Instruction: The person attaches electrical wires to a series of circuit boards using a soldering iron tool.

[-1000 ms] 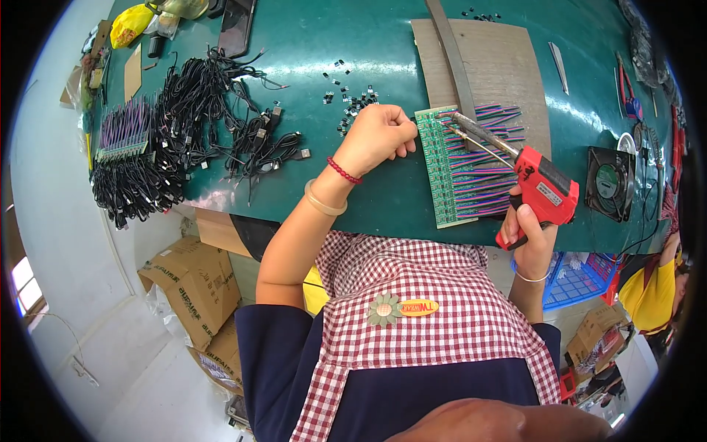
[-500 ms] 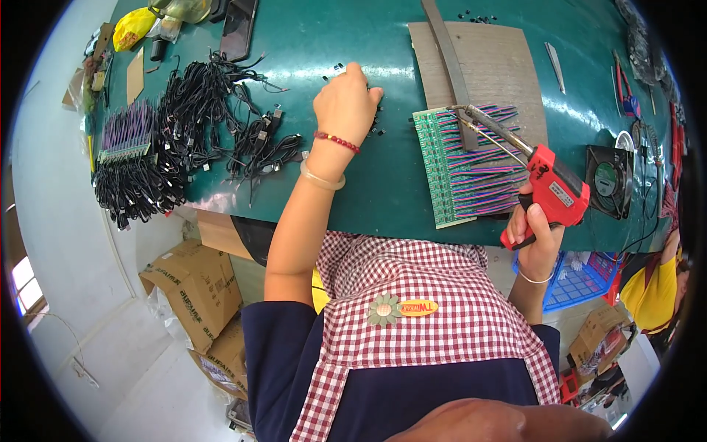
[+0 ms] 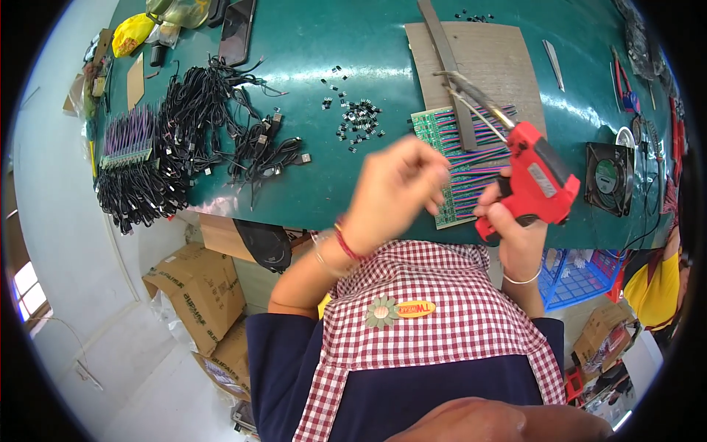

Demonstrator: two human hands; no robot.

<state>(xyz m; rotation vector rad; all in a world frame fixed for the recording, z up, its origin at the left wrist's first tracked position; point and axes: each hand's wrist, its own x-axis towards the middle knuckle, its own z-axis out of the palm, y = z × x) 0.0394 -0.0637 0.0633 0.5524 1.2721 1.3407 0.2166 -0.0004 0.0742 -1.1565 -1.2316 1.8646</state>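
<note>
Apron point(image 3: 434, 317): checked, nearest the camera.

Right hand point(image 3: 513, 225): one, closed around the grip of the gun, at the near right of the board.

Left hand point(image 3: 403, 177): one, blurred, fingers curled; whether anything is pinched in it, cannot tell. Covers part of the board's left edge; contact unclear.

Gun point(image 3: 543, 175): red body, long metal nose pointing far left, its tip over the bar. Judged moderately heavy, nose-weighted; hold by the grip only, the nose being likely hot.

Board point(image 3: 444, 125): green, on the table point(image 3: 309, 199) between the hands and beyond them, wires point(image 3: 482, 179) fanned rightward. Judged light and stiff, its small components fragile; best taken by its bare edges. Wires soft, weak at the joints.

Bar point(image 3: 440, 44): grey, lying across the wires; probably heavy.

Panel point(image 3: 508, 62): brown, flat, partly beneath the wires.

Parts point(image 3: 361, 118): small, black, loose, left of the board; light, easily scattered.
</note>
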